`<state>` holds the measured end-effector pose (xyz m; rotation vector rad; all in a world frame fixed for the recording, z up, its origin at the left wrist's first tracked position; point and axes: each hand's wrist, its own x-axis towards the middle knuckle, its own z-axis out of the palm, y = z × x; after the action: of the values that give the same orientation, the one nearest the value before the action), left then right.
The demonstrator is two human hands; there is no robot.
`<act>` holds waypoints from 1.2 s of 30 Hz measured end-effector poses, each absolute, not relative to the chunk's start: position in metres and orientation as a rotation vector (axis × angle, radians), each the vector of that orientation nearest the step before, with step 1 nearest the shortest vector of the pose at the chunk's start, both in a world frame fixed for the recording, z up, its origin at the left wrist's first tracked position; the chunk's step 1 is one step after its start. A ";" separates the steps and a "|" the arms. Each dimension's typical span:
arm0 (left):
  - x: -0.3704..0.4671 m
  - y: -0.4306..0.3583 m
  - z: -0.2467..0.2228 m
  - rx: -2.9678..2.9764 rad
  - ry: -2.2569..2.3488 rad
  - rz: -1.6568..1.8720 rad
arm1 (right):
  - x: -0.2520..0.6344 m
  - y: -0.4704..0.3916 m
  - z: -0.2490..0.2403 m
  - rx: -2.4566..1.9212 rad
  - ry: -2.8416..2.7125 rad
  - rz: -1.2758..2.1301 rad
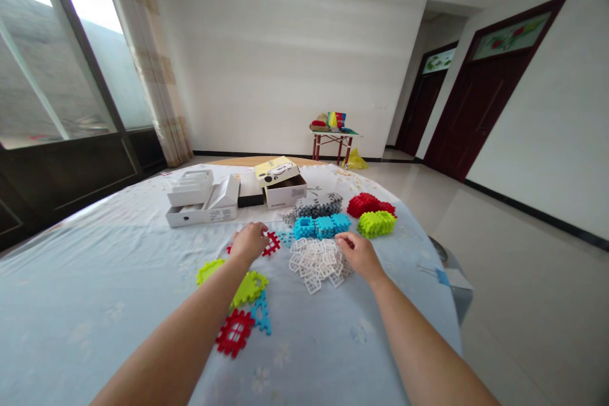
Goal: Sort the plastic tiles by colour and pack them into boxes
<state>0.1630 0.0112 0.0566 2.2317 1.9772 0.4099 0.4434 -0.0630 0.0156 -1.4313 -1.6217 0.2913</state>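
Left hand (250,242) and right hand (358,252) over a pale tablecloth (328,349).
Left of center, the left hand is beside a red piece (273,245); at center, white pieces (314,260) lie heaped below a blue stack (324,227); right of center, the right hand meets the heap's edge. Whether either grips anything, I cannot tell.

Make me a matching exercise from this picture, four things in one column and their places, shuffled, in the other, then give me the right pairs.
Things:
1. White pieces
2. Yellow lid
3. Lime stack
4. Yellow bag

Places:
A. Just in front of the red stack
B. On the floor by the small table
C. Between the left hand and the right hand
D. Tilted across a white box

Pairs: 1-C, 2-D, 3-A, 4-B
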 end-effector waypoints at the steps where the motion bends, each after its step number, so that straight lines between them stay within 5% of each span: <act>1: 0.163 0.008 0.060 2.262 1.984 0.467 | 0.444 -0.063 0.016 -1.436 -1.619 0.291; 8: 0.153 -0.013 0.058 2.391 1.483 0.696 | 0.444 -0.064 0.015 -1.453 -1.623 0.299; 20: 0.036 0.010 0.036 1.859 2.122 0.965 | 0.388 -0.069 0.037 -1.365 -1.922 0.227; 31: 0.020 0.019 0.012 1.718 2.170 0.931 | 0.303 -0.034 0.041 -1.667 -2.410 -0.065; 36: 0.018 0.026 0.009 1.702 2.157 0.884 | 0.298 -0.030 0.046 -1.648 -2.422 0.068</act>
<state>0.0175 0.0260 0.0087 1.7019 2.1571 0.8840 0.2984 -0.0300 0.0463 -1.6482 -2.4220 0.0680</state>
